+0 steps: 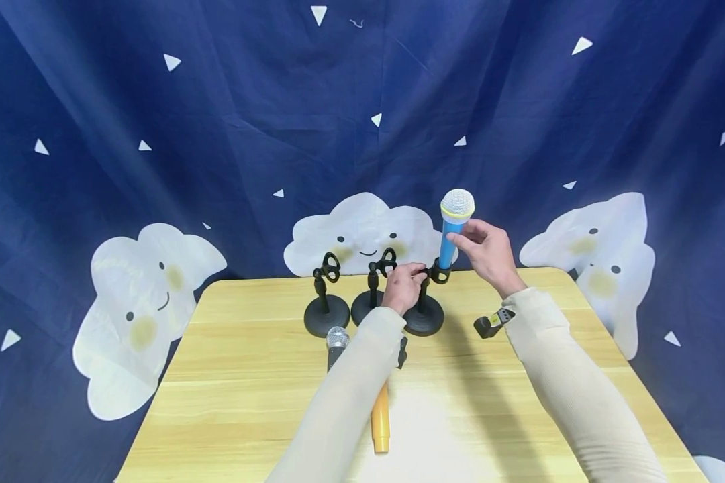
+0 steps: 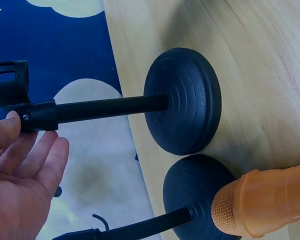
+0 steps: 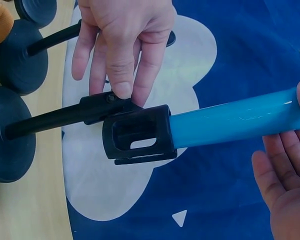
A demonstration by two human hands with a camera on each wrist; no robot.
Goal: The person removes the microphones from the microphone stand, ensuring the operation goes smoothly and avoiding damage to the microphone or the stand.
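Note:
A blue microphone [image 1: 450,241] with a white mesh head stands upright above the rightmost black microphone stand [image 1: 425,315]. Its lower end sits at the mouth of that stand's clip [image 3: 140,135]. My right hand [image 1: 489,255] pinches the blue handle between thumb and fingers. With thumb and fingers, my left hand [image 1: 403,288] grips the joint just below the clip, which the left wrist view shows at the top of the stand's pole [image 2: 112,109].
Two more black stands, a left one [image 1: 326,315] and a middle one [image 1: 368,305], have clips without microphones. A black microphone [image 1: 337,339] and an orange microphone [image 1: 380,422] lie on the wooden table [image 1: 229,376], partly behind my left sleeve. A blue curtain [image 1: 248,134] hangs behind.

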